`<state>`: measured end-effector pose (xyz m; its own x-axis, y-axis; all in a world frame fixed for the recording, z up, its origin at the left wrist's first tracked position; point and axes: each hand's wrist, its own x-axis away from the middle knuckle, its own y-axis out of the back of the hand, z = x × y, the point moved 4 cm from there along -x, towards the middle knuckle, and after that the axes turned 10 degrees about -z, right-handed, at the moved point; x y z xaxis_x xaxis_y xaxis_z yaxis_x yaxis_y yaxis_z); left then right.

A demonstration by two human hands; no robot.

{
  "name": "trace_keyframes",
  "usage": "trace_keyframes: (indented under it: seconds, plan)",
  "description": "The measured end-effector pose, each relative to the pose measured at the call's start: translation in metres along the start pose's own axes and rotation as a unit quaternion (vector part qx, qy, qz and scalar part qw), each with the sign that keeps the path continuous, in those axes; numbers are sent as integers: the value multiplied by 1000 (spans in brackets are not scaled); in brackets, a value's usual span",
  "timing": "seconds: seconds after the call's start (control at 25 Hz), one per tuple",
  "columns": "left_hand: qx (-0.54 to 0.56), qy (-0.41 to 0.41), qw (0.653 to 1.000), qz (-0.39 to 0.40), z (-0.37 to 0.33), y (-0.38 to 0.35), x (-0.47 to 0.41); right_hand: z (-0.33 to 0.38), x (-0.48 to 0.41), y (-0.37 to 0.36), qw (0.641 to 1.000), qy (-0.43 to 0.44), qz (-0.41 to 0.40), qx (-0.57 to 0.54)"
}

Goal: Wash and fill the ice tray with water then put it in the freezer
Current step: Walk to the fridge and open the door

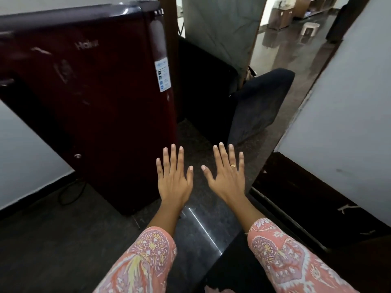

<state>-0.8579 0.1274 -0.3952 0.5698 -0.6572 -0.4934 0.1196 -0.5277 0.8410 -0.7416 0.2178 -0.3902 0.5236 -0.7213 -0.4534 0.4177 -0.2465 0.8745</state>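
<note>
Standing at the left of the scene, the dark red refrigerator [95,102] has its door shut. Silver brand lettering runs across the upper part of the door, a pale sticker [162,76] sits near the door's right edge, and a small round lock [77,156] is set low on the front. A black cable [69,193] loops on the floor by its near left corner, against a white wall.

Near the refrigerator's lower right corner, the left hand [174,182] is held out with its back to the camera, fingers straight and spread, gripping nothing. Whether it touches the refrigerator cannot be told. Just to its right, the right hand [227,180] is posed the same way, flat and spread, holding nothing, with a gold ring [233,165] on one finger. The two thumbs point toward each other with a small gap between them. Both forearms come in from the near edge in pink patterned sleeves [148,261].

Under the hands lies a dark speckled stone floor [201,140]. Beyond them, right of the refrigerator, a brown wooden post [169,39] rises, and a bulky thing under dark cloth [260,102] stands past it. A white wall [349,102] with a dark skirting fills the right side. Far off, through an opening, a glossy floor carries a small white stool [310,28].
</note>
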Motion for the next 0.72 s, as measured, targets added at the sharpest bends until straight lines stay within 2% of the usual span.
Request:
trace_keyframes:
  seconds: [0.72]
  plan:
    - [-67, 91, 991, -69, 204, 51, -65, 210, -74, -47, 993, 102, -3, -66]
